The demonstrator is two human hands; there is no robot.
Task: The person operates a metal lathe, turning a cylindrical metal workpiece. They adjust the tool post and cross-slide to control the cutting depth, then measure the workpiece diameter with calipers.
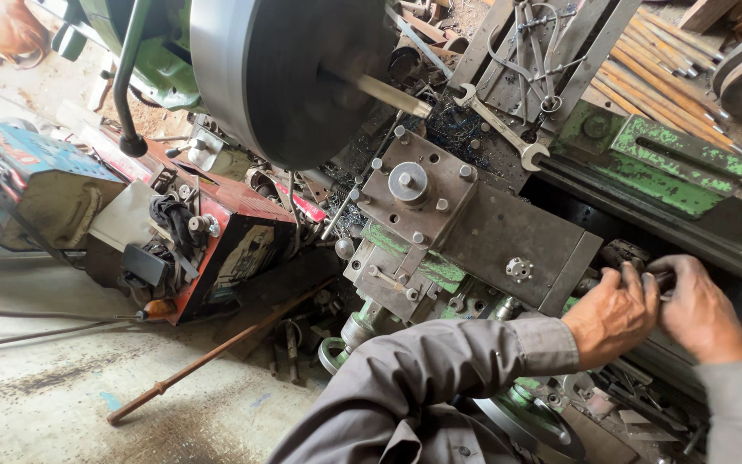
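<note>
Dark round crank handle (pixel 637 262), both hands (pixel 659 309) gripping

— Up top? Large dark round chuck (pixel 281 73), open-ended spanner (pixel 498 127) lying on swarf beside it.
— Lower left? Red machine box (pixel 225 249) on its side, rusty rod (pixel 216 352) across concrete floor (pixel 45 395).

The tool post (pixel 411 182) and steel slide block (pixel 508 241) crowd the hands' left; bare floor (pixel 62 387) lies open

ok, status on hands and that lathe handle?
Left hand and right hand both gripping the dark handle beside the tool post. Nothing blocking.
</note>
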